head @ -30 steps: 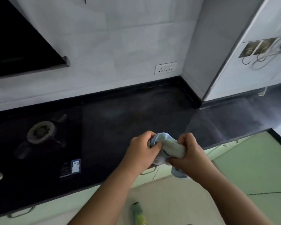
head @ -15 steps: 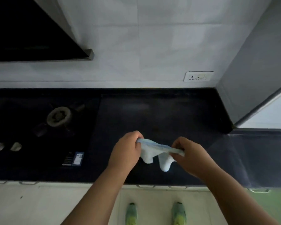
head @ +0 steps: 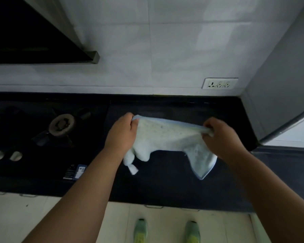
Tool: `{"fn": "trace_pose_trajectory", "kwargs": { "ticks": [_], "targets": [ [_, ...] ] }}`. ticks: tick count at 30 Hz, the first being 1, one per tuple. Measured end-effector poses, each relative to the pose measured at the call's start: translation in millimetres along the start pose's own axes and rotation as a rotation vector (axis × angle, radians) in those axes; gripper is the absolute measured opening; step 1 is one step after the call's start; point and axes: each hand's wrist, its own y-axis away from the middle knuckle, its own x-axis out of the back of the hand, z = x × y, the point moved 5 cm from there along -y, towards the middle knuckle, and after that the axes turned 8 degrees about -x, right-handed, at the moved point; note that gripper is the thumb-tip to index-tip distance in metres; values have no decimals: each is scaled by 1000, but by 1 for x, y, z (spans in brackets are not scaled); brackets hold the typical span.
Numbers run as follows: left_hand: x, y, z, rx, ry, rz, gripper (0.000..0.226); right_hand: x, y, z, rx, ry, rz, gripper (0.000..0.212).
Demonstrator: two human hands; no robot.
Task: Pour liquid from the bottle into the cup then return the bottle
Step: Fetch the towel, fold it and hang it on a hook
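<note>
A dark stone counter (head: 174, 186) ran along a wall of pale grey tiles (head: 165, 50), with a white socket plate (head: 219, 83) set low on the right. A black gas hob (head: 42, 137) sat in the counter at left, its burner (head: 61, 124) and two knobs (head: 6, 155) showing. A black hood (head: 33, 41) hung above it. A grey pillar (head: 279, 85) closed the right corner. The floor (head: 165, 225) was pale, the light dim.
</note>
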Motion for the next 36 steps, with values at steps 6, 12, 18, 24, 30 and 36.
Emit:
{"fn": "trace_pose_trajectory", "kwargs": {
  "ticks": [6,12,18,24,30,36],
  "targets": [
    [42,-34,35,-291,-161,357,20,59,-12,-19,95,46,478,20],
    [-20,25,-5,-401,-246,156,22,-9,2,32,-6,298,274,25],
    [-132,84,-75,91,-253,-581,36,-105,11,78,-148,353,-293,17],
    [-161,34,-52,84,-135,-426,53,-152,-24,69,-158,113,-328,48],
    [-219,-5,-35,-28,-269,-441,63,-207,-54,41,-41,154,-284,64],
    [-260,2,-58,-63,-383,-381,59,-248,-65,57,-23,492,-268,57]
  ]
}}
